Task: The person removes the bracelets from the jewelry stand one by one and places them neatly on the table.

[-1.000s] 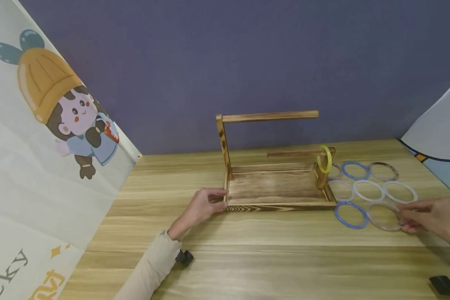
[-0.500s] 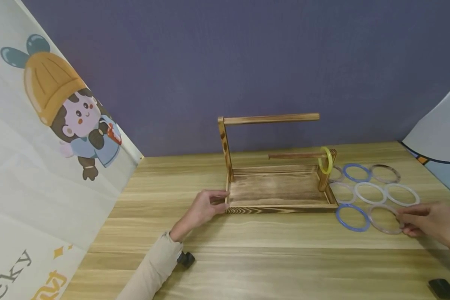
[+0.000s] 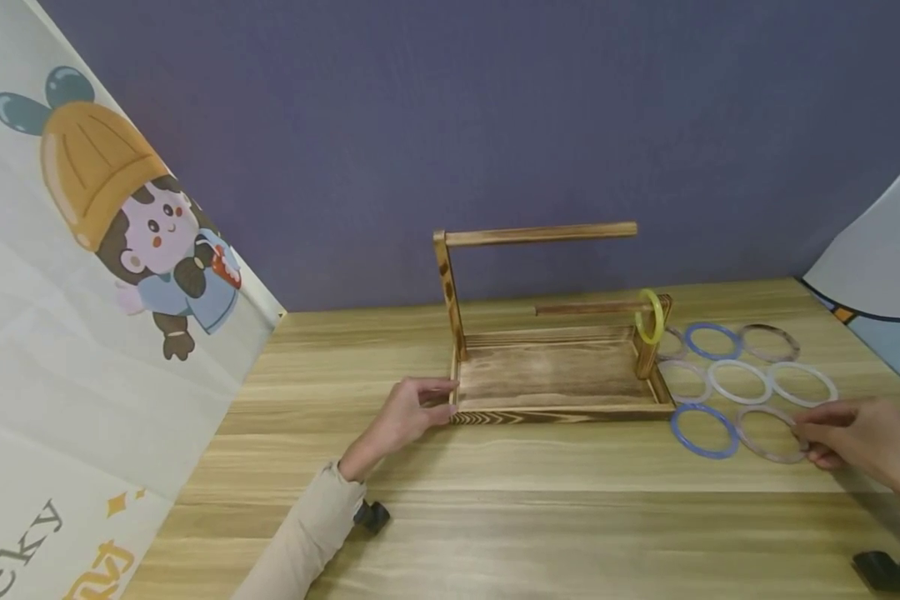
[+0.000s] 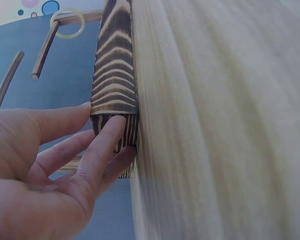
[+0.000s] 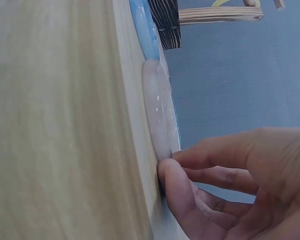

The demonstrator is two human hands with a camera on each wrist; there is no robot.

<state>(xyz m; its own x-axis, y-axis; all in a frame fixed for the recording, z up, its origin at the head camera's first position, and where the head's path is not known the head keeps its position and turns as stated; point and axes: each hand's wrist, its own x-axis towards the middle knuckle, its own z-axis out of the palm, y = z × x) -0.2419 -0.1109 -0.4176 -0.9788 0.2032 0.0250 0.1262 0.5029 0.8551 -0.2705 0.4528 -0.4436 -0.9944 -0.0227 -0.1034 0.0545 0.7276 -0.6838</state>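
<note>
A brown wooden display rack (image 3: 555,375) stands on the table, with a shallow tray base, a tall upper bar and a lower bar. My left hand (image 3: 401,417) holds its front left corner, fingertips against the striped wooden end (image 4: 114,75) in the left wrist view. On the lower bar hangs a yellow bangle (image 3: 660,319), near the post. Right of the rack, my right hand (image 3: 862,429) pinches the right edge of a pale brownish bangle (image 3: 769,408) between thumb and finger. That bangle (image 5: 156,102) lies flat on the table in the right wrist view.
Several other bangles lie close together beside the rack, including a blue bangle (image 3: 708,455) at the front and a white bangle (image 3: 742,363) behind it. A dark blue-grey panel (image 3: 450,150) rises behind the table (image 3: 495,525). A cartoon-printed sheet (image 3: 30,333) borders the left.
</note>
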